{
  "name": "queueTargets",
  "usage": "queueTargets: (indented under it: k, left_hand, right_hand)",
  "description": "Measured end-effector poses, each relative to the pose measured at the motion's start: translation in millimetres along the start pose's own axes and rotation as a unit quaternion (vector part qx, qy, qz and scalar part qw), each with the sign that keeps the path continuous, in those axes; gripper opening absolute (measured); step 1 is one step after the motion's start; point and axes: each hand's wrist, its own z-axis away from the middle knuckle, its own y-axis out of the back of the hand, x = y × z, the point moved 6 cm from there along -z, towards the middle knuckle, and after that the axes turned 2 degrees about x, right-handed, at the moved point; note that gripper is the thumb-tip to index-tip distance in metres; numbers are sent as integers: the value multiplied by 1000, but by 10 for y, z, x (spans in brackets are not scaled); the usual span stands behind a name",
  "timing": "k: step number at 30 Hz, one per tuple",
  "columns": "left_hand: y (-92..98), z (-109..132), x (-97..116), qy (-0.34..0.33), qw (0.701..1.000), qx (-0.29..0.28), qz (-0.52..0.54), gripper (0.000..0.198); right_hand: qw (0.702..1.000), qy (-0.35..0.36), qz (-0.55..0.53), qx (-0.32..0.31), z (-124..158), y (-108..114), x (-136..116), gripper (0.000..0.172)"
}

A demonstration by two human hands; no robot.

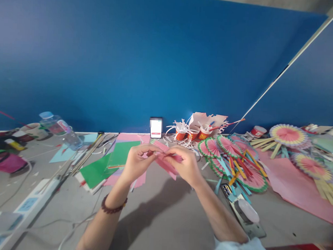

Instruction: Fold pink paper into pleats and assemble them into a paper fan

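Observation:
Between both hands, above the grey table, is a piece of pleated pink paper with a pale green tint at its upper end. My left hand pinches it from the left with thumb and fingers. From the right, my right hand grips the same paper, its fingertips close to those of the left. Parts of the folds are hidden behind the fingers. Just left of the hands lie green sheets over pink paper.
A phone leans upright against the blue wall. Red cups hold paper strips and pens. Finished paper fans pile up on the right beside another phone. On the left are a plastic bottle, wooden sticks and a power strip.

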Motion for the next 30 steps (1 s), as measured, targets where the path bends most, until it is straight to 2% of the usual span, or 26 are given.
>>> queueTargets:
  k: [7,12,15,19,22,30]
  left_hand:
    - [-23,14,37,-2,1000,2,-3,10]
    - [-92,24,63,21,1000,-7,14,9]
    - [-93,25,1,46,997,-5,53,8]
    - [-2,22,-168,92,989,47,102,15]
    - [69,19,-264,109,983,86,118,18]
    - [90,9,-240,111,980,91,138,22]
  right_hand:
    - [1000,-4,-13,17,11,8,12,9]
    - [1000,17,6,25,28,18,-41,13]
    - [999,20,14,32,31,23,-60,14]
    - [1000,-1,19,7,23,22,-21,7]
    - [999,-27,23,-5,26,42,34,15]
    - [998,-55,38,-13,36,58,59,12]
